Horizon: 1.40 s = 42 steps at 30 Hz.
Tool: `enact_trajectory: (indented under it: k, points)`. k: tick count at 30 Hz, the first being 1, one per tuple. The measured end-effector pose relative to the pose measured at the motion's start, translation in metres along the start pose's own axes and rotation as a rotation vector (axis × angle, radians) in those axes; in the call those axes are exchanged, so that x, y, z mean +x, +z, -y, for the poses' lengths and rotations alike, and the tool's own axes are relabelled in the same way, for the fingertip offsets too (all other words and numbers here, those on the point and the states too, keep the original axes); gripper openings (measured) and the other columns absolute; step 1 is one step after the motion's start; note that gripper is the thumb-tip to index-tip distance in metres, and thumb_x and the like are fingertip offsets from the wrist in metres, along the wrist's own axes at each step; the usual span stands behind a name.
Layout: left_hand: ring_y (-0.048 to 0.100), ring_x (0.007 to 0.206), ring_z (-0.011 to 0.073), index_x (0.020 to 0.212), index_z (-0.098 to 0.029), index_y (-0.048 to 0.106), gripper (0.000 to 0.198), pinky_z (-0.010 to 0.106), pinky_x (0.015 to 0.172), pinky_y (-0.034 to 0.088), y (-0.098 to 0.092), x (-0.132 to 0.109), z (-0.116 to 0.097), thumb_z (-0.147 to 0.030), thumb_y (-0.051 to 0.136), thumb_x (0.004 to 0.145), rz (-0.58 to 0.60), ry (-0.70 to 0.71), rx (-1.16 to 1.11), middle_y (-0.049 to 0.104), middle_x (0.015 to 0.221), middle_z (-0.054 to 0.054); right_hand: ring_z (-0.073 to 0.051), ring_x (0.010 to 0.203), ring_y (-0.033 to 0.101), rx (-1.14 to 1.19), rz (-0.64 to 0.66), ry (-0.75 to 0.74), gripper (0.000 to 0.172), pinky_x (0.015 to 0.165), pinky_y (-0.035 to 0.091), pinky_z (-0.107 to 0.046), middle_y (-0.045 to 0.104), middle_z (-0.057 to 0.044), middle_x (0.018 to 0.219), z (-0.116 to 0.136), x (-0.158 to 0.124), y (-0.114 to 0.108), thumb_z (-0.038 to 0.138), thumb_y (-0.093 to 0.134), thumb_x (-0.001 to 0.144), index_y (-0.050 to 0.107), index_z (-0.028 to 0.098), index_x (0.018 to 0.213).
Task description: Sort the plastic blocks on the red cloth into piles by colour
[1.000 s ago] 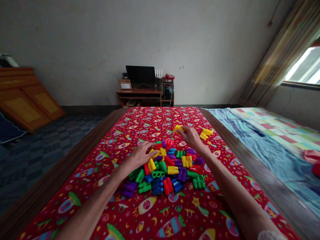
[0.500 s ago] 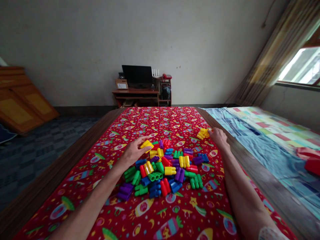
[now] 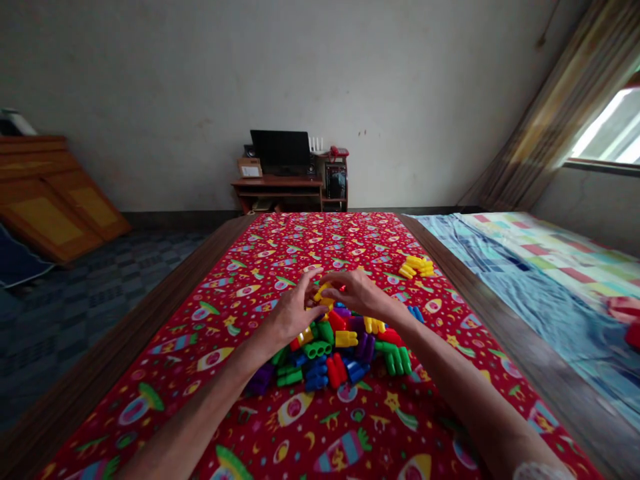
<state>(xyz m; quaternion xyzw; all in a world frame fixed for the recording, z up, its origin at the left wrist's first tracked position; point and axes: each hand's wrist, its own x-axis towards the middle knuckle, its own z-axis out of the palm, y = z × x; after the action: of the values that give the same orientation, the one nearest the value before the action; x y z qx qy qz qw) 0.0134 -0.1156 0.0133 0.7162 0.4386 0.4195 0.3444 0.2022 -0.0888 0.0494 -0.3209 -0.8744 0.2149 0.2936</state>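
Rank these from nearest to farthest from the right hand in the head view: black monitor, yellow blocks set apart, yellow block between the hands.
1. Yellow block: between the left hand and right hand.
2. Yellow blocks set apart: right side of the cloth.
3. Black monitor: on the far desk.

Open cloth (image 3: 330, 233) beyond, block pile (image 3: 346, 339) obstructing midway — yellow blocks (image 3: 418, 267) right
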Motion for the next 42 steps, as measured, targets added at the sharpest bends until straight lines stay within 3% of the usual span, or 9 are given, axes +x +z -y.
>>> enact_trajectory:
  k: [7,11,21,27,30,33,37,40,42]
  points:
    - [0.066,0.084,0.0223,0.104,-0.019,0.064,0.030,0.035,0.077,0.053,-0.014,0.006,0.039,-0.036,0.060,0.079,-0.030,0.004,0.396,0.069,0.095,0.007,-0.018,0.074,0.067,-0.291,-0.380,0.442,0.024,0.065,0.045,-0.024,0.074,-0.006,0.081,-0.076,-0.013,-0.051,0.030,0.055,0.085,0.074,0.018,0.094]
    - [0.063,0.072,0.0193,0.105,-0.018,0.065,0.038,0.029,0.065,0.052,-0.010,0.007,0.056,-0.037,0.065,0.071,0.059,-0.085,0.320,0.068,0.083,0.004,-0.023,0.086,0.066,-0.505,-0.526,0.683,0.033,0.075,0.046,-0.030,0.073,-0.010,0.087,-0.116,-0.042,-0.082,0.038,0.052,0.085,0.075,0.017,0.097]
    - [0.067,0.086,0.0236,0.101,-0.017,0.065,0.047,0.033,0.072,0.054,-0.029,0.014,0.048,-0.047,0.068,0.065,-0.066,-0.108,0.193,0.069,0.097,0.008,-0.026,0.103,0.061,-0.498,-0.523,1.019,0.039,0.084,0.046,-0.034,0.071,-0.011,0.102,-0.155,-0.083,-0.098,0.043,0.054,0.081,0.074,0.018,0.104]
    - [0.069,0.083,0.0244,0.102,-0.015,0.062,0.059,0.033,0.073,0.055,-0.031,0.012,0.020,-0.060,0.070,0.064,-0.119,-0.182,0.050,0.071,0.094,0.008,-0.024,0.097,0.062,-0.551,-0.617,0.907,0.034,0.083,0.044,-0.033,0.071,-0.011,0.098,-0.134,-0.070,-0.102,0.037,0.051,0.084,0.074,0.017,0.098]
    - [0.069,0.086,0.0251,0.103,-0.014,0.061,0.063,0.034,0.075,0.056,-0.024,0.011,0.011,-0.061,0.072,0.062,-0.107,-0.174,-0.024,0.071,0.094,0.009,-0.019,0.073,0.061,-0.445,-0.578,0.693,0.036,0.066,0.041,-0.027,0.067,-0.006,0.071,-0.109,-0.045,-0.093,0.038,0.048,0.087,0.073,0.013,0.077]
    - [0.069,0.089,0.0252,0.102,-0.015,0.060,0.061,0.036,0.077,0.057,-0.016,0.009,0.004,-0.058,0.073,0.062,-0.108,-0.131,-0.075,0.070,0.097,0.009,-0.012,0.056,0.052,-0.138,-0.395,0.405,0.051,0.053,0.035,-0.023,0.058,-0.002,0.057,-0.071,-0.018,-0.064,0.048,0.042,0.090,0.067,0.012,0.065]
    - [0.069,0.089,0.0235,0.105,-0.017,0.059,0.052,0.036,0.077,0.058,-0.009,0.004,-0.006,-0.051,0.071,0.068,-0.067,-0.080,-0.081,0.070,0.101,0.008,-0.010,0.062,0.055,0.211,0.006,0.068,0.039,0.056,0.038,-0.020,0.068,-0.002,0.075,-0.016,0.001,-0.015,0.046,0.049,0.089,0.070,0.014,0.098]
    - [0.068,0.093,0.0235,0.112,-0.018,0.058,0.049,0.037,0.080,0.058,-0.006,0.002,-0.007,-0.047,0.067,0.074,-0.036,-0.010,-0.054,0.067,0.113,0.009,-0.010,0.063,0.056,0.121,-0.024,0.062,0.031,0.058,0.039,-0.020,0.068,-0.002,0.075,-0.003,0.003,-0.005,0.034,0.057,0.086,0.070,0.015,0.106]
    - [0.067,0.097,0.0234,0.117,-0.019,0.057,0.046,0.037,0.083,0.057,-0.005,0.002,-0.001,-0.045,0.061,0.080,-0.062,0.018,0.033,0.066,0.118,0.010,-0.011,0.062,0.057,0.019,-0.138,0.156,0.028,0.058,0.039,-0.021,0.069,-0.002,0.073,-0.016,0.002,-0.015,0.030,0.057,0.085,0.072,0.015,0.104]
